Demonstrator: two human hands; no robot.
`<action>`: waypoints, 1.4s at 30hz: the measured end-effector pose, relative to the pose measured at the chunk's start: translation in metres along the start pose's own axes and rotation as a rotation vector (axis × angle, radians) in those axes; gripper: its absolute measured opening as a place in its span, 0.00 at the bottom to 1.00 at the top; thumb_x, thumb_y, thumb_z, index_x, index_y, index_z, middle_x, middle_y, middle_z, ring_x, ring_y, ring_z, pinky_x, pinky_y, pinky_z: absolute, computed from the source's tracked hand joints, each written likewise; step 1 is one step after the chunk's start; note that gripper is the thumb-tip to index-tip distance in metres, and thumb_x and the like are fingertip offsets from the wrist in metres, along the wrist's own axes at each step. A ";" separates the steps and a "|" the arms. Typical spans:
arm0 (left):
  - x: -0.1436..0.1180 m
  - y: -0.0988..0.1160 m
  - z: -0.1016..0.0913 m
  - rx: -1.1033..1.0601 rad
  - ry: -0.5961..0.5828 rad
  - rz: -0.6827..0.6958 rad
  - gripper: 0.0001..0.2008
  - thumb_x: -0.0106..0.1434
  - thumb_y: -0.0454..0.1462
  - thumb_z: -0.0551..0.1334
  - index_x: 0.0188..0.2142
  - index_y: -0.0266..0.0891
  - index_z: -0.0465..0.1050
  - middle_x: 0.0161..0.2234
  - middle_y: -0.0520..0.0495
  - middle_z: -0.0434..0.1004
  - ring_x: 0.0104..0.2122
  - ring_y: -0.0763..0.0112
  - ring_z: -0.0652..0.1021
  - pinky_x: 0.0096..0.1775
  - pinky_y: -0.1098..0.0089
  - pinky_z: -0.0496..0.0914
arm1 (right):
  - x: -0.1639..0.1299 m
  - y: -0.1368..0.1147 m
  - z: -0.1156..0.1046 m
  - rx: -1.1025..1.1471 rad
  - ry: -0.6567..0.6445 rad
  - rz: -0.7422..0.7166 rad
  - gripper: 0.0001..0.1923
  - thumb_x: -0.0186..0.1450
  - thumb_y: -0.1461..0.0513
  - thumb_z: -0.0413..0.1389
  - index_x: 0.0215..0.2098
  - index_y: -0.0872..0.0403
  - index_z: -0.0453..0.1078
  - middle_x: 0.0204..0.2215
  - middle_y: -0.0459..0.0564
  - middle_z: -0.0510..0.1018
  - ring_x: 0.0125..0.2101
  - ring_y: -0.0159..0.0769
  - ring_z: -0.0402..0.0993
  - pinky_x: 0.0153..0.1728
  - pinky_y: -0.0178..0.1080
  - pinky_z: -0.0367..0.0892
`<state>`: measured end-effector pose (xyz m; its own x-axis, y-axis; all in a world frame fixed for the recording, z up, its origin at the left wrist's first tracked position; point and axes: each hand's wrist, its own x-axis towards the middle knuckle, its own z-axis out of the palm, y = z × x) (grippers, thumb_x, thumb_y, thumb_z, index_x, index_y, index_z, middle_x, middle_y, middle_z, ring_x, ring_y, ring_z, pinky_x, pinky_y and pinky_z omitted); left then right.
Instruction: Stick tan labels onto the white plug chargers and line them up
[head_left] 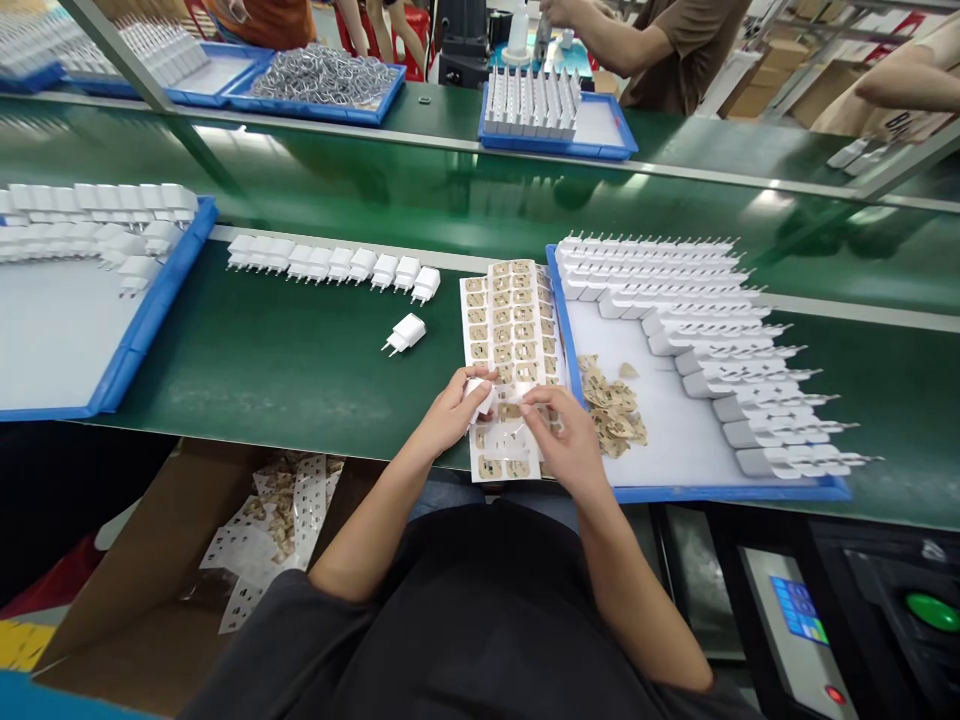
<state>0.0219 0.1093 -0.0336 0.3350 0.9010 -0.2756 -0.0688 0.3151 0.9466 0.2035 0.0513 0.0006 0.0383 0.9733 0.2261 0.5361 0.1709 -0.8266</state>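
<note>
My left hand [448, 412] is closed around a white charger plug [480, 398], partly hidden by the fingers, over the left edge of the sticker sheets. These sheets [513, 320] carry rows of tan stickers and lie stacked on the green bench. Thumb and forefinger of my right hand [564, 432] are pinched at the edge of a tan sticker [510, 411] on the lower part of the top sheet. A single white charger plug [406, 333] lies on its side left of the sheets. Behind it runs a row of similar charger plugs [330, 264].
To the right, a blue-rimmed tray [720, 493] holds rows of chargers and a pile of tan backing pieces [613, 408]. Another tray [135, 345] with chargers stands left. Below the bench, a cardboard box [124, 560] contains waste sheets. Co-workers sit across the bench.
</note>
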 end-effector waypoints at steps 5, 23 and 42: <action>-0.005 -0.001 0.001 -0.084 0.015 0.039 0.16 0.66 0.46 0.62 0.49 0.41 0.68 0.59 0.42 0.73 0.32 0.73 0.79 0.36 0.68 0.76 | -0.006 0.005 -0.021 0.363 0.103 0.232 0.06 0.67 0.56 0.59 0.38 0.49 0.73 0.35 0.46 0.76 0.38 0.36 0.72 0.43 0.40 0.65; -0.037 0.011 0.035 0.025 -0.151 0.235 0.19 0.62 0.39 0.67 0.50 0.42 0.67 0.47 0.43 0.77 0.46 0.64 0.78 0.43 0.69 0.73 | -0.020 0.000 -0.027 0.522 0.151 0.232 0.06 0.63 0.57 0.63 0.36 0.50 0.73 0.32 0.46 0.75 0.34 0.34 0.72 0.38 0.38 0.70; -0.051 0.018 0.033 0.493 -0.134 0.591 0.28 0.64 0.36 0.68 0.59 0.47 0.58 0.55 0.41 0.78 0.58 0.60 0.76 0.62 0.56 0.66 | -0.025 -0.018 -0.025 0.514 0.059 0.151 0.03 0.66 0.59 0.59 0.37 0.50 0.72 0.33 0.45 0.76 0.35 0.34 0.73 0.41 0.39 0.70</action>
<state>0.0342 0.0593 0.0034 0.4857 0.8245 0.2902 0.1443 -0.4031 0.9037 0.2141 0.0202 0.0224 0.1383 0.9852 0.1011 0.0393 0.0966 -0.9945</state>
